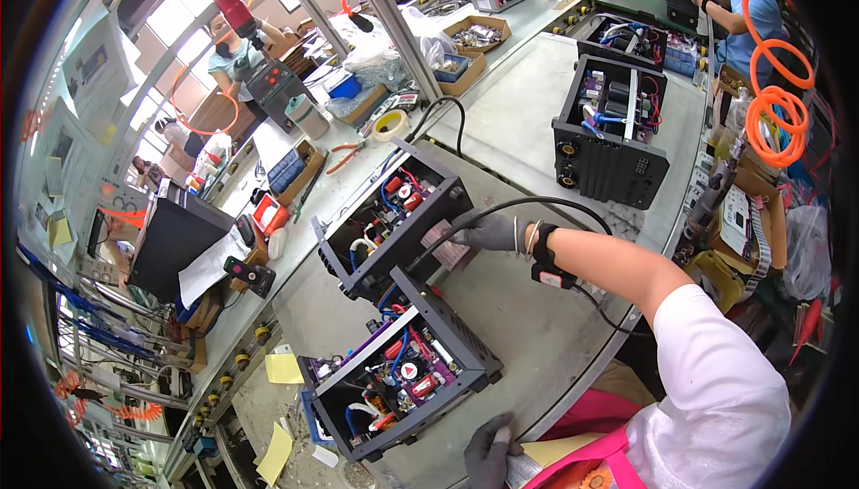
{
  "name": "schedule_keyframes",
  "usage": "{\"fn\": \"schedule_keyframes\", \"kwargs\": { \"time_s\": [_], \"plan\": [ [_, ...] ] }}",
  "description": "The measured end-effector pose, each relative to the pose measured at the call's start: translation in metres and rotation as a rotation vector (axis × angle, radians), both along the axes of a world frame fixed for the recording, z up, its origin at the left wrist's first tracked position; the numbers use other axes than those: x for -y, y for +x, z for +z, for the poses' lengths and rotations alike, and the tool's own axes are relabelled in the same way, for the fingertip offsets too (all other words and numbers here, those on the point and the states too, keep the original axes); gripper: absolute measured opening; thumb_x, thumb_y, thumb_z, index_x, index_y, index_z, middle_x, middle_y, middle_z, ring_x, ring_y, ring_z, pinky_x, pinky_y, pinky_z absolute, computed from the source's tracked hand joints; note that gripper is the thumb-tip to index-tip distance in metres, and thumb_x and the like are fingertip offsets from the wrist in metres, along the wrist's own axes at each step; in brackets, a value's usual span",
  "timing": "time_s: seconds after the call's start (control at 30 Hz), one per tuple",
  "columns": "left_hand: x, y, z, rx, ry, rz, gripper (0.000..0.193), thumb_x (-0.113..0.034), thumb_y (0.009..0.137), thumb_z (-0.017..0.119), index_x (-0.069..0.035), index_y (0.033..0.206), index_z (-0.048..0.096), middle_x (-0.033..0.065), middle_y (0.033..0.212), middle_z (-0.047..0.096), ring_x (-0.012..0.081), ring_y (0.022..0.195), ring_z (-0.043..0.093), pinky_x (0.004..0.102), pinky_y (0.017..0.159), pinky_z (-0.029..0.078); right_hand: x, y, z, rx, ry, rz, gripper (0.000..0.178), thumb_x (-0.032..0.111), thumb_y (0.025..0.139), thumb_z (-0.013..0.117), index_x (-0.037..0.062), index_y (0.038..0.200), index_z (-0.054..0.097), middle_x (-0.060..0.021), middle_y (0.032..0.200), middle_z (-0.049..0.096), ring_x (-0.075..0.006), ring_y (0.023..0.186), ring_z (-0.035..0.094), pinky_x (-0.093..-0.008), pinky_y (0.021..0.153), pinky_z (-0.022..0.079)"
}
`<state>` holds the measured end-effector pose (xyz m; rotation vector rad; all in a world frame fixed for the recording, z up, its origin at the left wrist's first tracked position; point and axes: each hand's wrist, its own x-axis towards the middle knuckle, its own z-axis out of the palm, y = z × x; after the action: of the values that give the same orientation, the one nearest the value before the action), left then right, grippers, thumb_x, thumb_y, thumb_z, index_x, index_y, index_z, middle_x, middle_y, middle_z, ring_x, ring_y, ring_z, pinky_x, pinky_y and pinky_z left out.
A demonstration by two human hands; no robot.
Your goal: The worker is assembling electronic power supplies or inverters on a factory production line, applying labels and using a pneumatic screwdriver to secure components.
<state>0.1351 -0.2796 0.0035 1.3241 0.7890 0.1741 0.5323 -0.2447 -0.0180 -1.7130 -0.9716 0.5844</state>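
Note:
My right hand [497,232], in a grey glove, reaches to the side panel of an open black electronic unit [394,221]. Its fingers lie outstretched against the panel, beside a pale pinkish flat piece [450,253]; the fingertips are partly hidden. A black cable [546,201] arcs over this hand. Low in the view, my left hand [489,450], also gloved, is closed round a small bundle of silvery and yellowish sheets [537,462]. Between the hands stands a second open unit [403,373], with red parts, blue wires and purple boards inside.
Two more open black units [608,131] [622,42] stand farther right on the line. Pliers [344,158], tape [391,124] and a grey-green cup [306,118] lie left. Orange coiled hoses [775,127] hang at right. Co-workers [750,33] [234,64] stand beyond.

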Motion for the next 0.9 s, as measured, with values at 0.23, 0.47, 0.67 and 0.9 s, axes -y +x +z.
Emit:
{"fn": "schedule_keyframes", "kwargs": {
  "time_s": [0.23, 0.47, 0.67, 0.9],
  "plan": [
    [0.0, 0.002, 0.004, -0.035, -0.018, -0.002, 0.027, -0.015, 0.095, 0.052, -0.001, 0.116, 0.06, 0.0014, 0.077, 0.059, 0.0076, 0.063, 0.052, 0.0215, 0.06, 0.044, -0.004, 0.004, 0.006, 0.135, -0.085, 0.07, 0.028, 0.029, 0.09, 0.059, 0.0067, 0.106, 0.065, -0.0141, 0.093, 0.067, -0.021, 0.085, 0.06, -0.0351, 0.078, 0.048],
    [0.0, 0.001, 0.001, -0.042, -0.027, 0.012, 0.027, -0.017, 0.095, 0.054, -0.001, 0.115, 0.061, 0.0014, 0.079, 0.059, 0.0073, 0.063, 0.052, 0.0211, 0.06, 0.043, -0.005, 0.001, 0.005, 0.102, 0.01, 0.014, 0.026, 0.027, 0.087, 0.059, 0.0035, 0.097, 0.065, -0.0125, 0.083, 0.066, -0.0233, 0.077, 0.06, -0.0363, 0.07, 0.048],
    [0.001, 0.001, 0.0, -0.046, -0.008, 0.025, 0.026, -0.018, 0.094, 0.056, -0.002, 0.114, 0.061, 0.0021, 0.081, 0.06, 0.0074, 0.063, 0.052, 0.0214, 0.059, 0.044, -0.017, -0.002, 0.019, 0.365, 0.047, -0.037, 0.019, 0.015, 0.08, 0.053, -0.0005, 0.078, 0.064, -0.0154, 0.069, 0.063, -0.0263, 0.06, 0.059, -0.0389, 0.06, 0.049],
    [-0.001, -0.001, 0.001, -0.037, 0.016, -0.011, 0.027, -0.018, 0.094, 0.056, -0.002, 0.115, 0.061, 0.0021, 0.079, 0.06, 0.0079, 0.063, 0.053, 0.0221, 0.06, 0.044, 0.001, -0.009, 0.04, -0.067, -0.314, -0.029, 0.032, 0.035, 0.082, 0.067, 0.0034, 0.083, 0.069, -0.0072, 0.071, 0.068, -0.0131, 0.057, 0.061, -0.027, 0.051, 0.049]
  ]
}}
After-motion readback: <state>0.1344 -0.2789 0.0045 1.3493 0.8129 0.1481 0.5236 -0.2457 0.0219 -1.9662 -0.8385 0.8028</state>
